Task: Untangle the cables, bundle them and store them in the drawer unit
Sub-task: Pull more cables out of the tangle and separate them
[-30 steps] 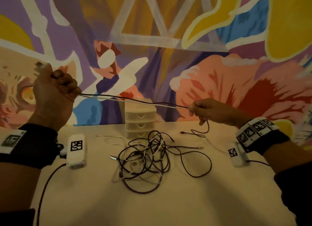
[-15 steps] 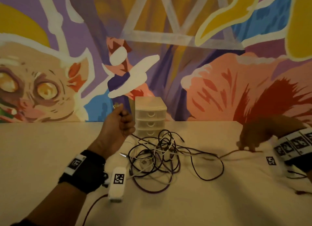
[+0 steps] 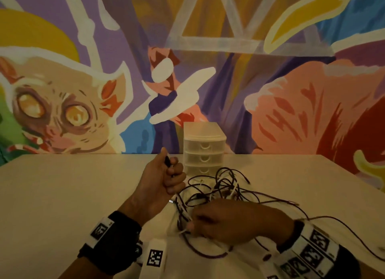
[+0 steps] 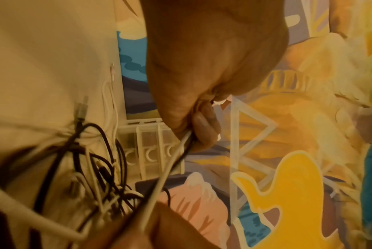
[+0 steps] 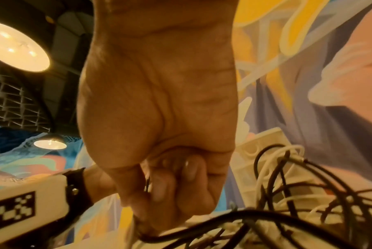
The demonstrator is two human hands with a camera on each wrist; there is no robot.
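A tangle of dark and white cables [image 3: 220, 189] lies on the table in front of a small white drawer unit [image 3: 203, 147] with its three drawers closed. My left hand [image 3: 166, 176] is raised in a fist just left of the unit and grips the ends of a black and a white cable [image 4: 176, 155]. My right hand [image 3: 225, 222] lies over the near part of the tangle, and its fingers pinch the same pair of cables [image 3: 185, 216] lower down. In the right wrist view the right hand [image 5: 159, 188] has its fingers curled round a dark cable [image 5: 202, 224].
The beige table [image 3: 62, 195] runs back to a painted mural wall [image 3: 83, 81]. One dark cable [image 3: 341, 222] trails off toward the right edge. A white plug end [image 4: 112, 70] lies apart on the table beside the drawer unit [image 4: 151, 146].
Both hands have come down from holding the cable pair stretched in the air. The left hand now sits by the drawer unit; the right hand has swung in from the right onto the tangle.
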